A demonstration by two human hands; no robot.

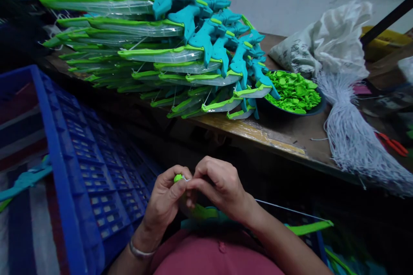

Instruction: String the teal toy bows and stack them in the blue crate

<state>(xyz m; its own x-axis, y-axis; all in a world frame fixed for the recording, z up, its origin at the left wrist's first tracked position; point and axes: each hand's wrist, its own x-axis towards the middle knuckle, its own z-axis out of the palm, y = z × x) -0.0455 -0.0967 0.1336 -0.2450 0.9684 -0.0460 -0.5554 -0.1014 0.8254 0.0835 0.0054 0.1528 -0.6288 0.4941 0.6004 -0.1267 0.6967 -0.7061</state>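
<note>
Against my body lies a green and teal toy bow, mostly hidden behind my hands and right forearm. Its green tip sticks out between the thumb and fingers of my left hand, which is closed around it. Close beside it, my right hand pinches a thin white string at that tip, thumb pressed to fingers. A taut stretch of string runs from behind my right wrist to the bow's other green end at the right. The exact hold of the string is partly covered by my fingers.
A tall stack of toy bows fills the workbench. Right of it stand a bowl of green plastic pieces, a bundle of white strings, a white sack and red-handled tool. A blue crate is at left.
</note>
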